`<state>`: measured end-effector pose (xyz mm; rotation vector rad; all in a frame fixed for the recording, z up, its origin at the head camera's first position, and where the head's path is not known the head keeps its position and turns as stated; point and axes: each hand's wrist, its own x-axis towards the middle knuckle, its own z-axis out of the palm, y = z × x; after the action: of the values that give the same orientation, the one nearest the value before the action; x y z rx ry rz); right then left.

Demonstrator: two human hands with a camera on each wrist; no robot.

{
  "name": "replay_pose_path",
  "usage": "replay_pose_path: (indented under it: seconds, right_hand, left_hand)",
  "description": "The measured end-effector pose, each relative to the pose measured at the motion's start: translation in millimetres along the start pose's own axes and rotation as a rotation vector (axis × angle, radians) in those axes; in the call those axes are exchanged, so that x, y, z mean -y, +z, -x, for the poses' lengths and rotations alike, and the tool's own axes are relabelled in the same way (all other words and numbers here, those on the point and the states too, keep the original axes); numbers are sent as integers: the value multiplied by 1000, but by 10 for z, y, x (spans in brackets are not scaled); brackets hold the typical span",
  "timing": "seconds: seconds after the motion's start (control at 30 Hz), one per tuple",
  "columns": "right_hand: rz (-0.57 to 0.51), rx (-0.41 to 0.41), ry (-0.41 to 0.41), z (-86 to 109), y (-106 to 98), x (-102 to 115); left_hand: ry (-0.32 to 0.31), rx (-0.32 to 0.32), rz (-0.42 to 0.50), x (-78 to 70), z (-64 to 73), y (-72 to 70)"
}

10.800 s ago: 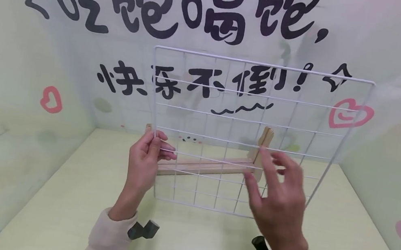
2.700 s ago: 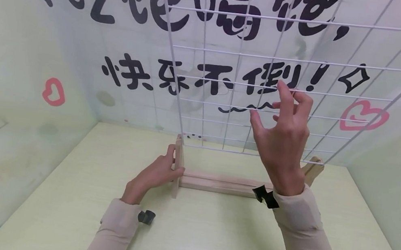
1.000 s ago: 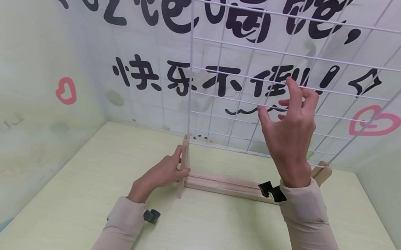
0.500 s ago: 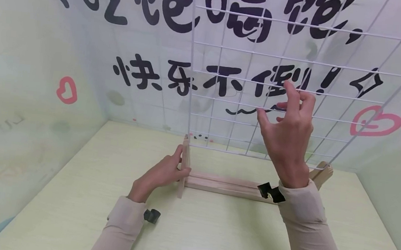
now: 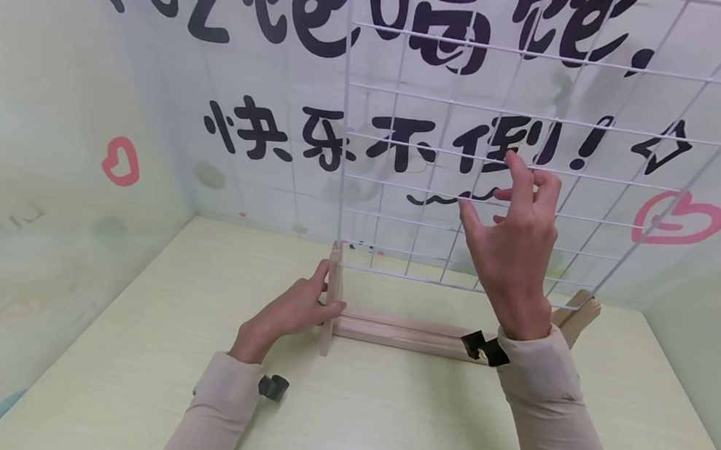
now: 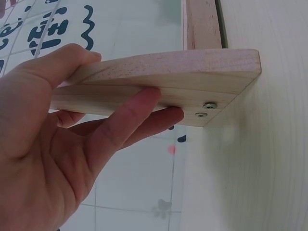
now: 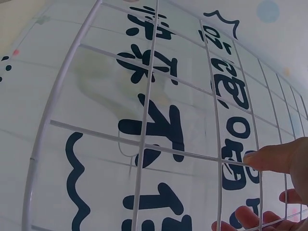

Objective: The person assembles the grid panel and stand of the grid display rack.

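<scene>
My left hand [image 5: 290, 313] grips the left upright [image 5: 326, 333] of a pale wooden stand. In the left wrist view the thumb side lies above the board [image 6: 192, 65] and other fingers press its outer face, near two screws [image 6: 210, 105]. A long crossbar [image 5: 401, 336] joins this upright to the right upright [image 5: 578, 317]. My right hand [image 5: 521, 234] holds a white wire grid panel [image 5: 647, 133], thumb on one wire and fingers reaching through the openings. The panel leans above the stand, its bottom corners at the tops of the two uprights; whether they are seated I cannot tell.
The stand rests on a pale table [image 5: 366, 423]. Behind it rises a whitish backdrop with large black characters [image 5: 402, 141] and a pink heart [image 5: 121, 162]; similar side walls close in left and right. The panel's top runs out of the head view.
Ten seconds ago both hands were at the panel, in front of the stand; my left hand has since taken the upright. Lately the panel and right hand have come slightly lower.
</scene>
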<state>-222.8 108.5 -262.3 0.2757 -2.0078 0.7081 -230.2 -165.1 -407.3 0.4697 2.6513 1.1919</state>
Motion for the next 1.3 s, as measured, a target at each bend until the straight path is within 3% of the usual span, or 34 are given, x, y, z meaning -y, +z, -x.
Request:
replay_pose_path:
  seconds: [0.37,1.3]
  right_hand:
    - [-19,14,41,59,25,-2]
    - [33,12,13,107,40,-25]
  left_hand:
    - [-12,4,26,7,2,0]
    - [-21,4,35,-9,22,-1]
